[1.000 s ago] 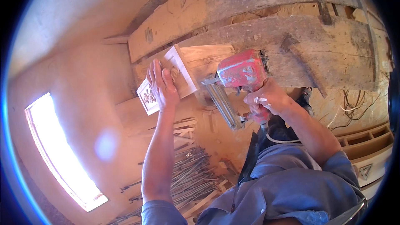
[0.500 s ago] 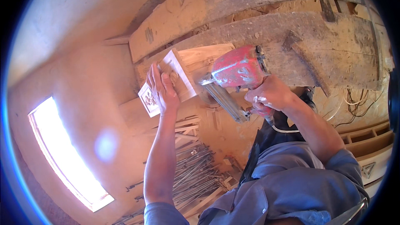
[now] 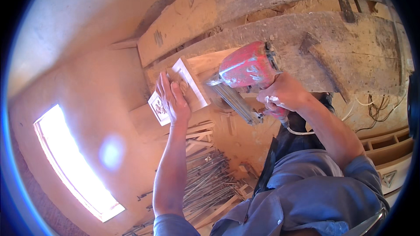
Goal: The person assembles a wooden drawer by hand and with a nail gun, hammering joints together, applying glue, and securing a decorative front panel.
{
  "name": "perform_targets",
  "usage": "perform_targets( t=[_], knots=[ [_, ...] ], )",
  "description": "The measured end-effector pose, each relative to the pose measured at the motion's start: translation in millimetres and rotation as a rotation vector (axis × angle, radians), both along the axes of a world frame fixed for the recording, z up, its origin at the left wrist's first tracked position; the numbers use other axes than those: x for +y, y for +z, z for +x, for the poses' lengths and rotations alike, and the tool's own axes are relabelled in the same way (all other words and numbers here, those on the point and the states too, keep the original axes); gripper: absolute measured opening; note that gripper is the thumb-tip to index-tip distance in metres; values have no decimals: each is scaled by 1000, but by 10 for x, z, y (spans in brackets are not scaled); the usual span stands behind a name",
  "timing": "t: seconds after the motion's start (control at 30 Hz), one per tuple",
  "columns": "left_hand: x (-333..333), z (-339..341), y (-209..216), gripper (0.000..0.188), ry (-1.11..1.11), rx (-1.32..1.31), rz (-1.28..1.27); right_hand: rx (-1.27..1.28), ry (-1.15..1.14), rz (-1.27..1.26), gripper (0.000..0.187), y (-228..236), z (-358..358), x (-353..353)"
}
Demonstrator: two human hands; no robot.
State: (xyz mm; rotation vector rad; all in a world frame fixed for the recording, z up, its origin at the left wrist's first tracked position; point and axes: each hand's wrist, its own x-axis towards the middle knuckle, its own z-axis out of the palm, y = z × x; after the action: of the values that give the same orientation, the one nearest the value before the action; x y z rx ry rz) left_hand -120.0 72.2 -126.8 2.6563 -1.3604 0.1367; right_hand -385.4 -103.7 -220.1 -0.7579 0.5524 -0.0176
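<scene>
My left hand lies flat against a pale wooden drawer front with carved decoration, fingers stretched out and thumb apart. Behind that panel a wooden side board runs back to the right over the bench. My right hand is wrapped around the handle of a worn red nail gun. The gun's nose is at the right edge of the drawer front, near the side board; exact contact cannot be made out. Its long metal magazine slants down toward me. A pale air hose leaves the handle.
A worn plank workbench stretches across the far side, with a hammer on it to the right. Metal bar clamps and wood strips lie below left. Cables and a wooden piece with compartments are at right.
The drawer front and left hand sit slightly lower and to the right in the picture. The nail gun has shifted slightly up and left, with the right hand still around it.
</scene>
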Motion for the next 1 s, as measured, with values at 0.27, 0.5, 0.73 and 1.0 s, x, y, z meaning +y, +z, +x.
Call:
perform_targets(
  t=[0.27, 0.5, 0.73, 1.0],
  knots=[
    [-53, -40, 28, 55, 11, 6, 21, -47, -6, -53, 4, -88, 97, -37],
    [6, 33, 1, 58, 21, -62, 75, -66, 19, -102, 5, -178, 127, -132],
    [-3, 19, 5, 57, 8, -88, 89, -126, 69, -245, 10, -103, 341, -314],
    [-16, 18, 25, 56, 5, -36, 88, -90, 78, -224, 9, -113, 282, -344]
  ],
)
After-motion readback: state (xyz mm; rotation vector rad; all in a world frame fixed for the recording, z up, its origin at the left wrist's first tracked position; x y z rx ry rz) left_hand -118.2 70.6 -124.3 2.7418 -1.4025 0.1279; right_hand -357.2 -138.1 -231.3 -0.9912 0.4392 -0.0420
